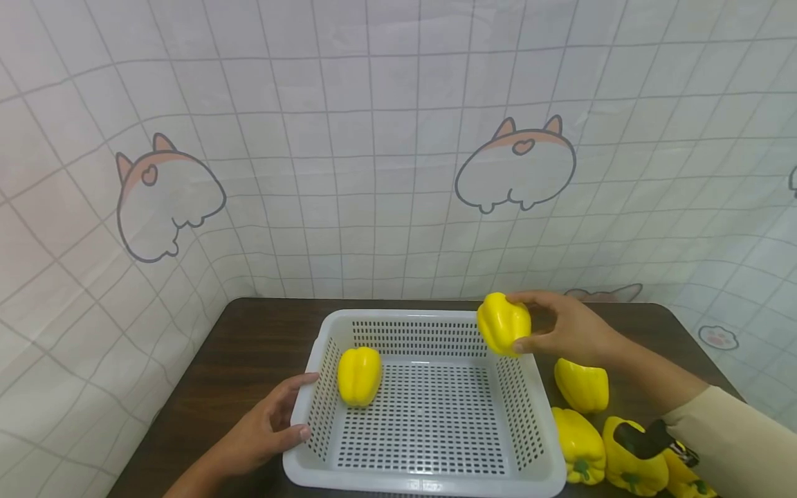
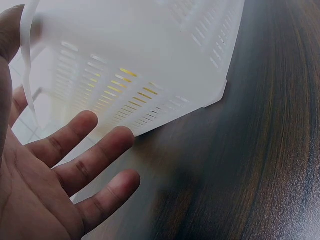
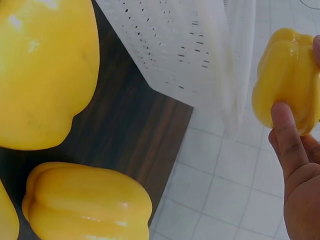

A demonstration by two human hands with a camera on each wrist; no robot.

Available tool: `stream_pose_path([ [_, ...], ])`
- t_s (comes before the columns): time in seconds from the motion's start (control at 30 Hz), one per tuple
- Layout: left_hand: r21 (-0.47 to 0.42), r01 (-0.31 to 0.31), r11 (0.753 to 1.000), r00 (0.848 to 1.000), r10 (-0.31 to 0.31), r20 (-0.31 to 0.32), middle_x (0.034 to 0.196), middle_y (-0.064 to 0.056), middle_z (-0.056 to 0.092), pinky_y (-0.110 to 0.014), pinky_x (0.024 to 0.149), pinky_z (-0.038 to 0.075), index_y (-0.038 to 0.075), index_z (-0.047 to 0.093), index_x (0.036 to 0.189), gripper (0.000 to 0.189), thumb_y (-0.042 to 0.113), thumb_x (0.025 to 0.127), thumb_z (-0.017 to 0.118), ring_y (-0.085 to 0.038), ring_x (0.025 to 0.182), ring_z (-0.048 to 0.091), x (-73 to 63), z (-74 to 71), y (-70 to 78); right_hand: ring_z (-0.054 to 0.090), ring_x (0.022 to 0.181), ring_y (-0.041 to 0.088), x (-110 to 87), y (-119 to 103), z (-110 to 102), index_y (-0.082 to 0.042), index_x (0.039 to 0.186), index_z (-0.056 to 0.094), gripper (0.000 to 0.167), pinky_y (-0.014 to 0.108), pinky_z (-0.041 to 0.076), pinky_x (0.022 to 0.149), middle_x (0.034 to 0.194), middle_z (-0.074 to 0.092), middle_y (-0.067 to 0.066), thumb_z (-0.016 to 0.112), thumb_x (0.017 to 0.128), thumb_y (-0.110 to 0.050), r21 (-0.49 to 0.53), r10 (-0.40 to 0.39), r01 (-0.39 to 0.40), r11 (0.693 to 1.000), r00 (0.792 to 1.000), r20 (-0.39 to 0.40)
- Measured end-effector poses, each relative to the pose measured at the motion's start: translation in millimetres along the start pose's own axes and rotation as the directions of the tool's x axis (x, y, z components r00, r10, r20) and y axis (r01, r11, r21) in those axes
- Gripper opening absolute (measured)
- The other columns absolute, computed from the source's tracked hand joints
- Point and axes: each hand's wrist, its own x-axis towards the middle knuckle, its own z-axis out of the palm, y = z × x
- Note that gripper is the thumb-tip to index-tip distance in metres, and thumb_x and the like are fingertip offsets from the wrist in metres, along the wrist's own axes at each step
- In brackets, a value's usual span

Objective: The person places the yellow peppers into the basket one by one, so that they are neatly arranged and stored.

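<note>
with the head view's basket (image 1: 373, 481) as dial, the right hand (image 1: 571, 326) pinches a yellow pepper (image 1: 501, 324) above the rim between one and two o'clock; the left hand (image 1: 264, 420), fingers spread, touches the rim at nine. another pepper (image 1: 359, 377) lies inside toward ten; four loose peppers (image 1: 579, 437) sit outside, three to four.

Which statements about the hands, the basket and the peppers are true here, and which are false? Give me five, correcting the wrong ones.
1. The right hand holds a yellow pepper. True.
2. That pepper rests on the floor of the basket. False: the right hand holds it up, near the back right corner.
3. Another pepper lies inside the basket. True.
4. The left hand grips a pepper. False: it is at the basket's left rim.
5. The loose peppers are to the right of the basket. True.
</note>
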Motion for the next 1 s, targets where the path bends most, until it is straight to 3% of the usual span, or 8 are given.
stream_pose_path([
  [0.3, 0.006, -0.005, 1.000, 1.000, 0.005, 0.004, 0.144, -0.036, 0.042, -0.043, 0.084, 0.062, 0.013, 0.024, 0.158, 0.069, 0.005, 0.099, 0.060, -0.035, 0.111, 0.063, 1.0, -0.5, 0.5, 0.060, 0.119, 0.032, 5.9, -5, 5, -0.012, 0.150, 0.048, 0.087, 0.048, 0.058, 0.091, 0.137, 0.060, 0.008, 0.087, 0.079, -0.045, 0.071, -0.012, 0.010, 0.997, 0.999, 0.031],
  [0.5, -0.005, -0.004, 1.000, 1.000, 0.004, 0.009, 0.144, -0.036, 0.041, -0.043, 0.083, 0.062, 0.013, 0.024, 0.158, 0.069, 0.005, 0.099, 0.059, -0.038, 0.111, 0.063, 1.6, -0.5, 0.3, 0.061, 0.119, 0.030, 9.8, -12, 9, -0.014, 0.151, 0.048, 0.088, 0.047, 0.058, 0.092, 0.138, 0.059, 0.006, 0.087, 0.079, -0.046, 0.088, -0.006, 0.001, 0.996, 0.999, 0.051],
  [0.73, 0.001, 0.012, 1.000, 1.000, -0.012, 0.000, 0.144, -0.035, 0.041, -0.043, 0.083, 0.062, 0.013, 0.025, 0.158, 0.069, 0.008, 0.099, 0.060, -0.040, 0.110, 0.062, 0.7, -0.1, 0.7, 0.058, 0.125, 0.034, 13.1, -17, 14, -0.009, 0.151, 0.046, 0.086, 0.045, 0.058, 0.094, 0.145, 0.054, 0.011, 0.088, 0.081, -0.038, 0.132, -0.053, 0.043, 0.990, 0.996, 0.072],
  [1.0, 0.002, 0.023, 1.000, 1.000, -0.023, -0.006, 0.146, -0.036, 0.040, -0.044, 0.082, 0.062, 0.014, 0.025, 0.158, 0.070, 0.010, 0.099, 0.061, -0.035, 0.109, 0.064, -0.7, 0.4, 1.3, 0.064, 0.114, 0.029, 17.8, -28, 19, -0.009, 0.151, 0.047, 0.085, 0.039, 0.060, 0.088, 0.138, 0.058, 0.011, 0.087, 0.081, -0.038, 0.120, -0.053, 0.043, 0.992, 0.995, 0.082],
])
